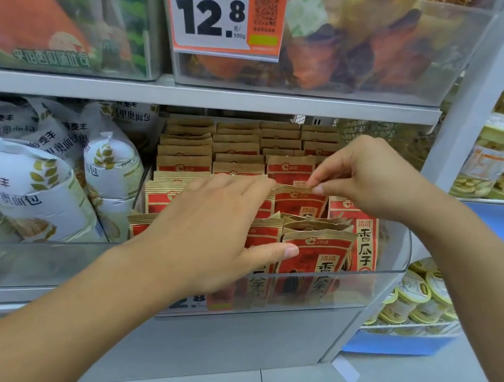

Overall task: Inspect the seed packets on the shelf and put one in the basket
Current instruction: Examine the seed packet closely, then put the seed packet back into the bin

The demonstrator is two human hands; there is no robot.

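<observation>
- Head view puts our left hand [214,234] at centre frame, fingers spread flat over the front rows of red-and-brown seed packets [313,256], gripping nothing.
- Our right hand [368,176], right of centre, pinches thumb and forefinger on the top edge of one packet [300,200] in a middle row, just beyond the left fingertips.
- All packets stand upright in the clear bin [388,278] on the lower shelf.
- White bread bags [36,186] fill the neighbouring bin at left.
- An orange price tag [220,7] hangs at upper centre.
</observation>
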